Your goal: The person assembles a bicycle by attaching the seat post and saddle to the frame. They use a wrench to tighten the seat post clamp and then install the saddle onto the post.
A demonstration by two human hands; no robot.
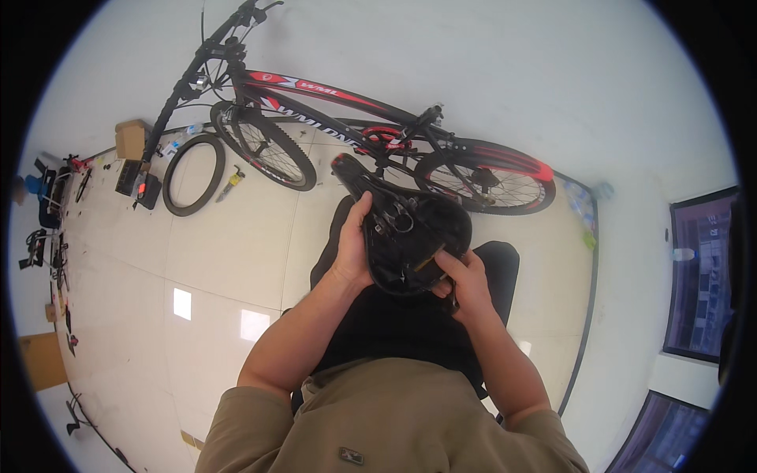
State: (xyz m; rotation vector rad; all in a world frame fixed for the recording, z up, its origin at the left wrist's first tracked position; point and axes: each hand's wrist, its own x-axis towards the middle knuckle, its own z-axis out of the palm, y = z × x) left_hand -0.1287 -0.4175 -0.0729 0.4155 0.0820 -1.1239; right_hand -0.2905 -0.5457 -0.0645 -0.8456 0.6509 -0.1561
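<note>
A black bicycle saddle (pixel 422 225) is held over my lap with its underside facing up, nose pointing away to the left. Metal rails and a clamp (pixel 394 221) show on that underside. My left hand (pixel 355 244) grips the saddle's left edge, thumb along the side. At the wide rear end, my right hand (pixel 467 288) is closed on the right edge with its thumb on the underside. By that thumb is a small yellowish-brown patch; what it is I cannot make out. A dark bit shows below the right fingers, too small to name.
Ahead, a black and red bicycle (pixel 331 118) without its saddle leans against the white wall. On the tiled floor lie a loose tyre (pixel 195 175), a yellow-handled tool (pixel 232 183) and a cardboard box (pixel 132 139). Several bicycle parts line the left wall; windows (pixel 702 276) are on the right.
</note>
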